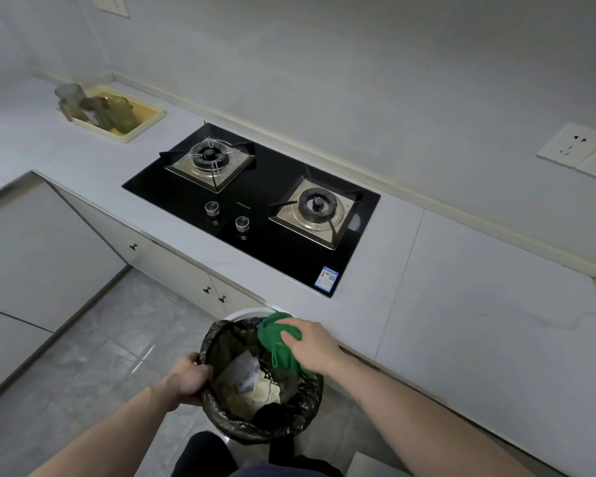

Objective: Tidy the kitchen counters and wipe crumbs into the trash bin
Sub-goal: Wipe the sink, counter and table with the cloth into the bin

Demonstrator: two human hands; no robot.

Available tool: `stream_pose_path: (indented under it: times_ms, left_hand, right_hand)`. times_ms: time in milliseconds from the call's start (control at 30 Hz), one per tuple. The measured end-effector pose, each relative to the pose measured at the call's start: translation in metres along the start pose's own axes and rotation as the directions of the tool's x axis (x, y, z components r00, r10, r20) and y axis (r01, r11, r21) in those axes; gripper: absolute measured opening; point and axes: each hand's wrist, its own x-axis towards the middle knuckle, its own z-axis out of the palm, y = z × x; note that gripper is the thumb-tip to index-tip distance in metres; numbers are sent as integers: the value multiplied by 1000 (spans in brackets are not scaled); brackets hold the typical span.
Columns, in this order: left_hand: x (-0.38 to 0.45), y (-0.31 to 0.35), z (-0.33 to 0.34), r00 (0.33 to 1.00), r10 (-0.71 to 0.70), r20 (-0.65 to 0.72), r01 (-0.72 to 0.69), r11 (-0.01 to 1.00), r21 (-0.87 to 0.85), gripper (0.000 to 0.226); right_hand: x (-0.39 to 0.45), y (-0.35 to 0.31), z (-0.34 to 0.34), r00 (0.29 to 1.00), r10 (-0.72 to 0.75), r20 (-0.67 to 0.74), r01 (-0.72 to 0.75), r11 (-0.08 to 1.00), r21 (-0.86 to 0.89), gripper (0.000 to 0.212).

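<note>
A round trash bin [221, 413] lined with a black bag is held up just below the counter's front edge. Paper scraps and bits of waste lie inside it. My left hand [189, 378] grips the bin's near-left rim. My right hand [313, 346] presses a green cloth [278, 342] at the counter edge, over the bin's far-right rim. Part of the cloth hangs down into the bin's opening. The pale grey counter [461, 304] stretches to the right and back left.
A black two-burner gas hob [255, 208] is set in the counter. A cream tray [131, 132] with green glassware stands in the far left corner. Wall sockets [575, 146] are at the right. White cabinet doors [172, 266] and grey floor tiles lie below.
</note>
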Motion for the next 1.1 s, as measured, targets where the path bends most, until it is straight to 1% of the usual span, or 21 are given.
stream_pose_path:
  times_ms: [100, 267, 400, 533, 667, 767, 833, 1000, 1100]
  left_hand:
    - [3, -8, -14, 999, 19, -41, -20, 1000, -15, 23]
    - [9, -26, -51, 992, 12, -125, -26, 993, -112, 19]
    - [26, -34, -94, 992, 10, -127, -33, 983, -182, 22]
    - [49, -44, -143, 989, 12, -147, -45, 974, -223, 25]
    - [74, -62, -196, 988, 12, -157, -55, 960, -274, 30]
    - [92, -74, -242, 987, -2, -162, -49, 949, -310, 36]
    - [101, -77, -268, 984, -23, -174, -35, 946, -323, 36]
    - [123, -94, -323, 973, -92, -213, 27, 957, -288, 27]
    - [145, -111, -345, 963, -117, -242, 50, 963, -267, 24]
  right_hand:
    - [4, -15, 0, 994, -49, -99, 62, 990, 127, 31]
    - [23, -35, -15, 978, -64, -200, 113, 963, 243, 27]
    - [48, -67, -10, 965, -28, -261, 115, 938, 326, 28]
    - [80, -113, 15, 955, 0, -296, 117, 919, 377, 31]
    - [111, -159, 47, 951, -22, -309, 141, 919, 369, 26]
    - [132, -188, 77, 952, -29, -305, 131, 938, 321, 26]
    - [144, -203, 94, 956, -13, -292, 101, 952, 289, 26]
    - [170, -228, 140, 967, 52, -249, 0, 979, 205, 26]
    - [188, -236, 167, 981, 64, -182, -35, 986, 160, 29]
